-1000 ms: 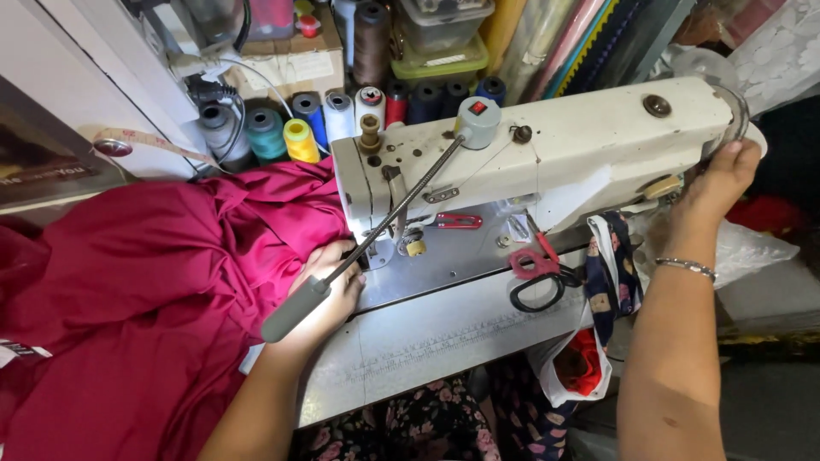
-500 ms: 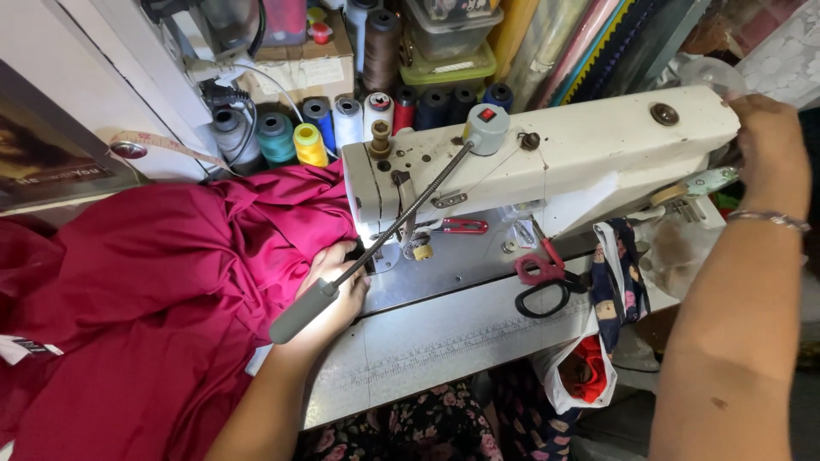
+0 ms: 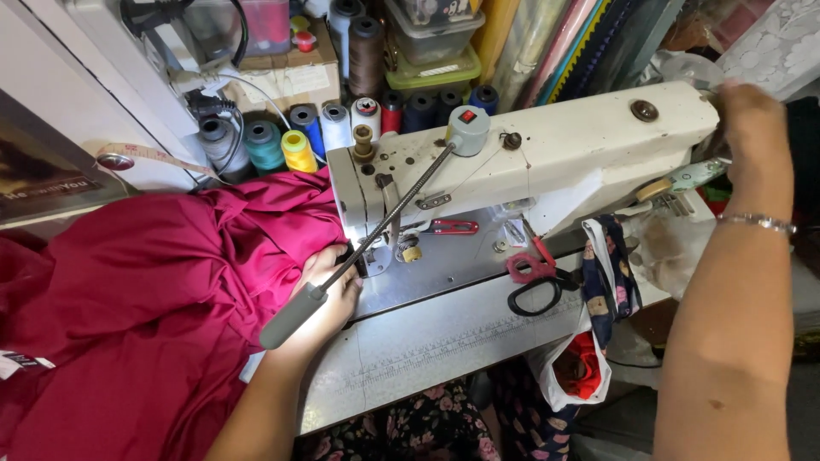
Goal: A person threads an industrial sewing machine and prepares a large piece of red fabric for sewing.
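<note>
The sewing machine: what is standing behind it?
Behind the sewing machine stand thread spools in several colours, plastic boxes and fabric rolls. The machine covers their lower parts.

Bare forearms; thin, seemingly silver bracelet (image 3: 757,222) circles the right wrist.

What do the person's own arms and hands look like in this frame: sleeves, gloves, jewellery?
Both forearms are bare, with no sleeves in view and no gloves. The right hand has a thin silver-coloured bracelet around the wrist. The left hand shows no bracelet or watch; rings cannot be made out on either hand.
</note>
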